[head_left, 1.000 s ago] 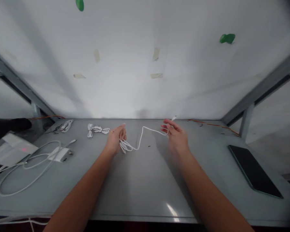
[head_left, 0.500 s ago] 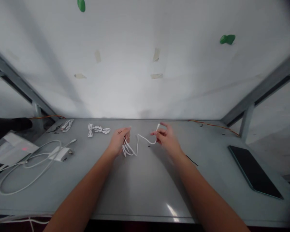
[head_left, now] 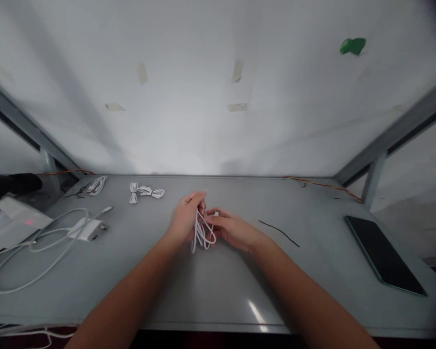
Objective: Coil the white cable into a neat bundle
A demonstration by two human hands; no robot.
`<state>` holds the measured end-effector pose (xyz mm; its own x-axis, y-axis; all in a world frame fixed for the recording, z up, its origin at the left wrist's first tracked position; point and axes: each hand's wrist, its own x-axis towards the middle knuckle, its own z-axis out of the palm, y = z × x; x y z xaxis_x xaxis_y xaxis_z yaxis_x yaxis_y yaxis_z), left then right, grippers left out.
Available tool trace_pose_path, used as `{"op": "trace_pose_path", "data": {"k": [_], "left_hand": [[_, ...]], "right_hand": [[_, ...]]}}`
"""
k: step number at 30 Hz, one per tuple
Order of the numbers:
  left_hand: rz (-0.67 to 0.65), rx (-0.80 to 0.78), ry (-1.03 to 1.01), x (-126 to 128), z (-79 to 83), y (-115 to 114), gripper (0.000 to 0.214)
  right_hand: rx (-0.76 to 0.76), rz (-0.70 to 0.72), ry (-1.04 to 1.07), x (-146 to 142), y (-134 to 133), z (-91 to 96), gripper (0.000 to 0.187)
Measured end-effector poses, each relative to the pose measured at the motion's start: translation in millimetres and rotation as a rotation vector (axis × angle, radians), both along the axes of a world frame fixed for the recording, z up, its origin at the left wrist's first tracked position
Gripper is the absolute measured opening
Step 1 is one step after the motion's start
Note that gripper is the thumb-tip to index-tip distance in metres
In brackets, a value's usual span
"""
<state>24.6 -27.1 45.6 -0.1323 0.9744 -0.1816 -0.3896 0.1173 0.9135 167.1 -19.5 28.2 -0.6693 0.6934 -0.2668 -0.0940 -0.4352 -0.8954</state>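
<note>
My left hand (head_left: 185, 217) is gripping the looped white cable (head_left: 199, 236); right hand (head_left: 235, 230) is pinching it alongside. Thin black tie (head_left: 280, 232) is lying right of both hands.

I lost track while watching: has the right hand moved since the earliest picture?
Yes. Judged against the flat dark device on the table, the right hand has moved left, away from it and nearer the left hand.

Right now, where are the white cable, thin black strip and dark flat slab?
White cable (head_left: 199, 233), head view: its bunched loops.
Thin black strip (head_left: 281, 231), head view: midway along it.
Dark flat slab (head_left: 384, 254), head view: its upper face.
</note>
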Motion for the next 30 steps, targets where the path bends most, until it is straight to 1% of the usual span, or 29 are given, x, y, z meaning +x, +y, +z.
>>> {"op": "trace_pose_path", "data": {"k": [2,5,7,9,10,13,15,17,20,23,24,26,30], "left_hand": [[0.040,-0.018,0.014,1,-1.3,1,0.045],[0.082,-0.031,-0.021,3,-7.0,4,0.044],[0.139,-0.012,-0.050,4,-12.0,5,0.045],[0.199,0.023,-0.072,4,-16.9,6,0.044],[0.209,0.038,-0.092,5,-19.1,6,0.043],[0.142,0.069,-0.189,4,-25.0,5,0.037],[0.069,0.090,-0.190,4,-27.8,3,0.035],[0.009,0.115,-0.094,2,-29.2,2,0.036],[-0.061,0.156,0.087,0,-29.6,1,0.037],[-0.105,0.168,0.160,-5,-31.3,3,0.039],[-0.105,0.164,0.172,-7,-32.7,4,0.041],[-0.056,0.158,0.198,-14,-35.9,9,0.044],[0.181,0.140,0.283,-36,-39.0,22,0.043]], "right_hand": [[0.044,0.068,0.019,-3,-2,-0.7,0.048],[0.153,0.101,-0.020,-5,-2,-5.4,0.049],[0.183,0.064,-0.028,-6,1,-9.1,0.047],[0.204,-0.005,-0.018,-4,5,-12.1,0.046],[0.214,-0.040,-0.009,-3,7,-13.1,0.046],[0.233,-0.131,0.022,2,15,-13.6,0.043],[0.228,-0.192,0.039,6,20,-12.0,0.040],[0.225,-0.231,0.047,10,23,-9.4,0.038],[0.236,-0.241,0.040,14,26,-7.0,0.037],[0.260,-0.258,0.014,15,28,-9.2,0.035],[0.264,-0.293,-0.003,15,30,-10.7,0.035],[0.249,-0.423,-0.046,18,35,-13.2,0.036],[0.204,-0.720,-0.077,36,51,-10.8,0.032]]}}
